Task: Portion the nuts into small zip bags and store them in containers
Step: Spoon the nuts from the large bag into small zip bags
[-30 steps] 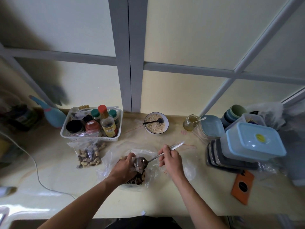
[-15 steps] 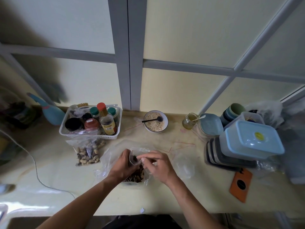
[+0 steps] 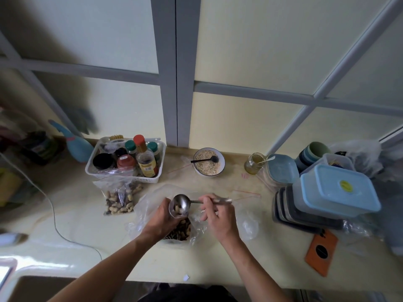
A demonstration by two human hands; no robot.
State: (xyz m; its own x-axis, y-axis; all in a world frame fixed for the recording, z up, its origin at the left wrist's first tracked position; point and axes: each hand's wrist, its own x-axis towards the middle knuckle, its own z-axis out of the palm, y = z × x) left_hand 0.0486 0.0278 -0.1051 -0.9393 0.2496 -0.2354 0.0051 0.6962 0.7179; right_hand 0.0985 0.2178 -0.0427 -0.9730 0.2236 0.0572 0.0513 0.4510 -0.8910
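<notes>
A large clear plastic bag (image 3: pixel 197 231) of mixed nuts lies open in the middle of the counter. My left hand (image 3: pixel 160 219) grips a small clear zip bag (image 3: pixel 174 213) upright over it, mostly hidden by my fingers. My right hand (image 3: pixel 217 216) pinches the handle of a metal spoon (image 3: pixel 182 203). The spoon's bowl holds a few nuts and is tilted against the small bag's mouth. A filled zip bag of nuts (image 3: pixel 118 199) leans against a white basket to the left. Stacked lidded containers (image 3: pixel 337 192) stand at the right.
A white basket (image 3: pixel 96 171) of jars and bottles sits at the back left. A bowl of oats (image 3: pixel 209 162) with a black spoon, a small jar (image 3: pixel 254 163), stacked cups (image 3: pixel 314 151) and an orange card (image 3: pixel 321 251) are around. A white cable (image 3: pixel 54 219) crosses the left counter.
My right hand dipped the spoon down into the big bag, then lifted it with nuts and tipped it at the small bag held by my left hand.
</notes>
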